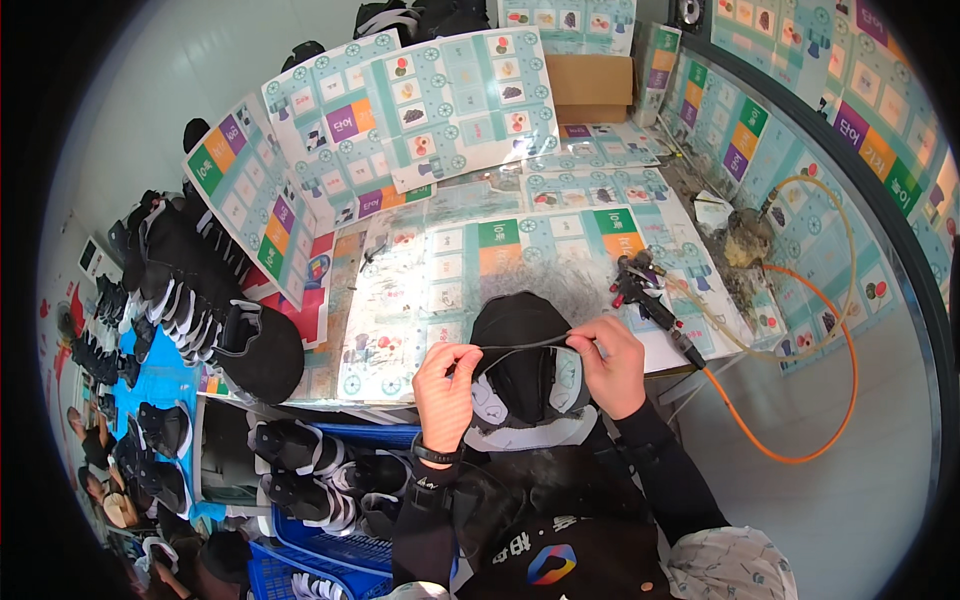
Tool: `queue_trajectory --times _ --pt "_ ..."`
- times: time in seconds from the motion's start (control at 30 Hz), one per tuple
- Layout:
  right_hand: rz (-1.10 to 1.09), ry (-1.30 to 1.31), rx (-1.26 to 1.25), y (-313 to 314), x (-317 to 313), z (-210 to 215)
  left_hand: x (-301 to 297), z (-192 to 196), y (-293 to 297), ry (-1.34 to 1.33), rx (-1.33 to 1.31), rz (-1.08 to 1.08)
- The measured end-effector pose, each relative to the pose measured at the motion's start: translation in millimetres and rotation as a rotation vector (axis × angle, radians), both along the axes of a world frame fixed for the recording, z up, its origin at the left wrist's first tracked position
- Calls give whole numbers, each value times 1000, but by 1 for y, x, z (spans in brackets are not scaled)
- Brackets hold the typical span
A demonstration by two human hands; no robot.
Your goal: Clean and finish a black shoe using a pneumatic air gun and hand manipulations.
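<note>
In front of me, at the near edge of the worktable, is a black shoe (520, 320) with pale grey-white parts low down. A thin dark strip (525, 346) is stretched across it. My left hand (445, 390) pinches the strip's left end between thumb and fingers, and my right hand (612, 362) pinches the right end. Whether the strip is joined to the shoe I cannot tell. To the right of my right hand lies a black spray gun (645, 285) with an orange hose (780, 455) running from it.
Printed card sheets (470, 100) cover the worktable (400, 330) and stand as screens behind it. Black shoes (265, 350) are stacked at the left. Blue crates (340, 545) with more shoes sit below. A cardboard box (592, 85) stands at the back, and other people work at far left.
</note>
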State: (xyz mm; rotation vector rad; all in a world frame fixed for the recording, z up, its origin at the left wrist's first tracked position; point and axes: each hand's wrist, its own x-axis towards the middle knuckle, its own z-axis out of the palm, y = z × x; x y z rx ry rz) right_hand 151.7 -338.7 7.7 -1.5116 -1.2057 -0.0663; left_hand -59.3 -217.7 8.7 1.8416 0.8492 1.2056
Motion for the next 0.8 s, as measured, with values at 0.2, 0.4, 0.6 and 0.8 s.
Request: queue_trajectory --times 0.2,0.4,0.6,0.8 --pt "98 267 -181 33 32 -23 20 -34 29 -67 -400 -129" --pt "309 472 -280 50 62 -43 37 -29 54 -129 -621 -313" --pt "373 718 -321 41 72 -47 40 -25 71 -80 -782 -462" --pt "229 -493 12 -4 12 72 25 24 44 253 -188 -319"
